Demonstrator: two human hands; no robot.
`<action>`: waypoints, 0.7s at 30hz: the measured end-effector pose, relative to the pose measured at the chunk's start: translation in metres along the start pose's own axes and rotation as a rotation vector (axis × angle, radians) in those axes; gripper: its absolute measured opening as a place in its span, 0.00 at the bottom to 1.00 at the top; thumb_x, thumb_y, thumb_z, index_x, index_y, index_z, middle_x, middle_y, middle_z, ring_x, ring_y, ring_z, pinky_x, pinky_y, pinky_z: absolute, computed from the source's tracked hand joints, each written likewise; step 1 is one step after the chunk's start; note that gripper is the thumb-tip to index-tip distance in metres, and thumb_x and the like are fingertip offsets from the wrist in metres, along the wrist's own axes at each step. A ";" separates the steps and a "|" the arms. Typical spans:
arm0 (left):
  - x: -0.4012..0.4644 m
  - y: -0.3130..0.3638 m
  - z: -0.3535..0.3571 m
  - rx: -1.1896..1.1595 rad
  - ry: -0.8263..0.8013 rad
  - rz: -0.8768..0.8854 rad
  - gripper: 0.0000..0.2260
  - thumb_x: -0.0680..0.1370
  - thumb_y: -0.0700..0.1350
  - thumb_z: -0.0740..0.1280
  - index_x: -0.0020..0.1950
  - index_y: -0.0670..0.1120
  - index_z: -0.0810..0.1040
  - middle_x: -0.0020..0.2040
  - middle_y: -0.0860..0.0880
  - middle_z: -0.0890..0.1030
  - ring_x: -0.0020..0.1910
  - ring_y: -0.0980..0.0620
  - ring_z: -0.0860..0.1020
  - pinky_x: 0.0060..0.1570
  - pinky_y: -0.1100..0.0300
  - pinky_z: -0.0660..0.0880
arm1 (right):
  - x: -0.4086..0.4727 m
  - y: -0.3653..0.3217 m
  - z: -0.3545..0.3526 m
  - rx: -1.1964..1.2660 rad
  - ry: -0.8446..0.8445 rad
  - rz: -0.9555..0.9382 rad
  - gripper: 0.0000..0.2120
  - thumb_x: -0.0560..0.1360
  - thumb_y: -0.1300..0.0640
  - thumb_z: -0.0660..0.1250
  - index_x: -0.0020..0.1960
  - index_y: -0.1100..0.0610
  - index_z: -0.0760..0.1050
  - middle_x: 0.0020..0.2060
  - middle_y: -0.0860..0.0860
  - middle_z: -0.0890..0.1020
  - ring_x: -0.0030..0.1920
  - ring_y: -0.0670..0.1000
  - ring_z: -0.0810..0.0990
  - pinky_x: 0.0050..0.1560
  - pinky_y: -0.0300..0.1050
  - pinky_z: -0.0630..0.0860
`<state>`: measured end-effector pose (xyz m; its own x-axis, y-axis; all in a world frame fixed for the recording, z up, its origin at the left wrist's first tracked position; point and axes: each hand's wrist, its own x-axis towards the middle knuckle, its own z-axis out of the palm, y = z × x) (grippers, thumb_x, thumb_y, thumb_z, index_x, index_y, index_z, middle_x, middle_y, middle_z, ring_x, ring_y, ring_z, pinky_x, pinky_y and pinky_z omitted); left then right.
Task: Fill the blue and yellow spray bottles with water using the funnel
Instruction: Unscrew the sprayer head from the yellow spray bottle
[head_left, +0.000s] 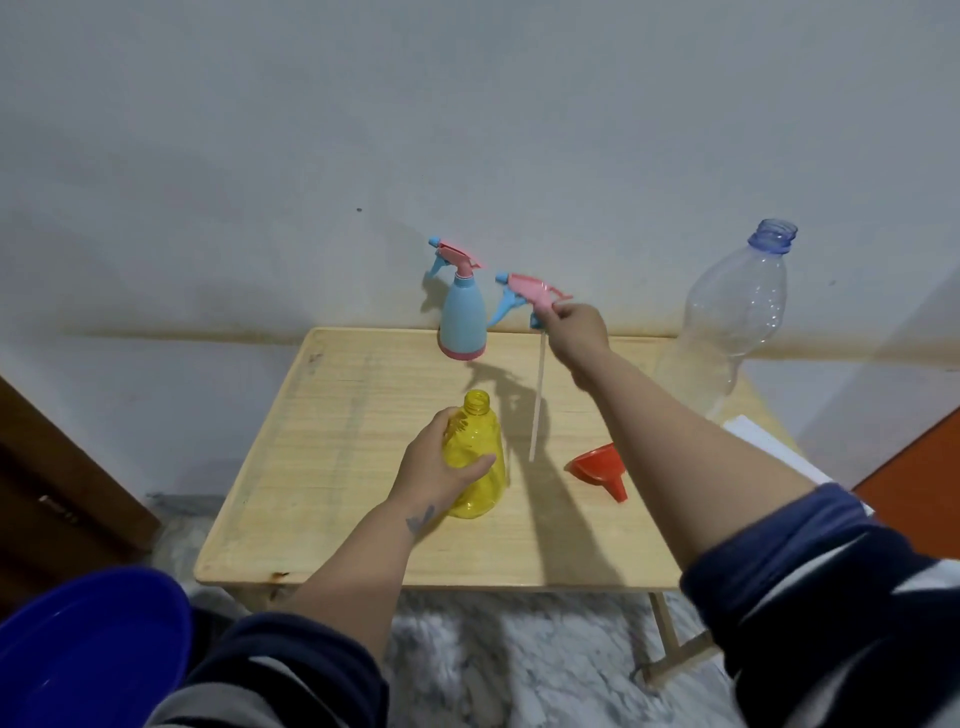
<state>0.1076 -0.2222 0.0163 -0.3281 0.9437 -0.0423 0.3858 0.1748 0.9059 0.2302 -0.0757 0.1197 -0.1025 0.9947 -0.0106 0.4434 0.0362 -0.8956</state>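
Note:
A yellow spray bottle (480, 462) stands uncapped near the middle of the small wooden table (332, 447), and my left hand (434, 470) grips its side. My right hand (576, 332) holds a pink and blue spray head (524, 293) in the air, its long dip tube (537, 400) hanging down clear of the yellow bottle. The blue spray bottle (464, 325) stands at the table's far edge with its own pink sprayer on. A red funnel (597, 470) lies on its side to the right of the yellow bottle.
A large clear plastic bottle (727, 322) with no cap stands at the table's right far corner. White paper (769, 447) lies under my right arm. A blue basin (88, 649) sits at the lower left, off the table. The wall is close behind.

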 end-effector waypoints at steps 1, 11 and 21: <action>0.000 -0.002 0.000 -0.007 0.003 0.002 0.24 0.71 0.48 0.75 0.63 0.53 0.71 0.53 0.54 0.78 0.52 0.53 0.76 0.45 0.67 0.69 | 0.000 0.013 0.004 -0.035 -0.027 0.027 0.13 0.77 0.55 0.63 0.38 0.61 0.78 0.28 0.53 0.71 0.37 0.54 0.69 0.30 0.44 0.61; -0.005 -0.014 0.000 -0.048 0.015 0.022 0.24 0.70 0.46 0.76 0.59 0.64 0.68 0.54 0.61 0.78 0.55 0.58 0.77 0.52 0.67 0.72 | 0.021 0.103 0.044 -0.323 -0.135 0.296 0.15 0.78 0.55 0.62 0.55 0.66 0.78 0.42 0.56 0.75 0.43 0.56 0.73 0.36 0.43 0.67; -0.007 -0.018 0.001 -0.057 0.015 0.034 0.25 0.70 0.49 0.75 0.56 0.71 0.67 0.56 0.63 0.77 0.58 0.60 0.76 0.56 0.62 0.73 | 0.025 0.114 0.055 -0.394 -0.139 0.389 0.10 0.75 0.60 0.66 0.38 0.60 0.69 0.39 0.55 0.74 0.44 0.56 0.73 0.36 0.43 0.68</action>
<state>0.1039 -0.2314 -0.0007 -0.3284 0.9445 -0.0053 0.3476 0.1260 0.9291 0.2293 -0.0519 -0.0072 0.0304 0.9207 -0.3891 0.7677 -0.2709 -0.5808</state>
